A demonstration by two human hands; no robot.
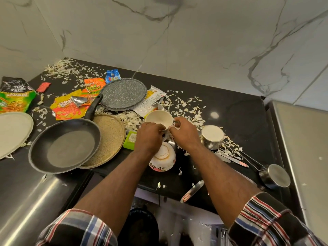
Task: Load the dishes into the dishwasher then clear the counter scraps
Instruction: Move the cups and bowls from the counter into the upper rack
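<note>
A cream cup (158, 118) lies tilted on the black counter (236, 110), its mouth facing me. My left hand (149, 137) grips its near rim, and my right hand (184, 131) pinches it at the right side by the handle. Just below my hands an upturned floral bowl (163, 158) sits near the counter's front edge. Other dishes are a black frying pan (65, 144), a brown plate (111, 139) under it, stacked grey speckled plates (123, 94), a white plate (12, 132) and an upturned steel cup (212, 136). Pale peel scraps (188, 105) are strewn about.
Snack wrappers (69, 107) and a green packet (14, 98) lie at the back left. A small green box (130, 140) sits by the brown plate. Spoons (230, 158), a long-handled steel pot (274, 176) and a knife (192, 190) lie right. Steel surfaces flank the counter.
</note>
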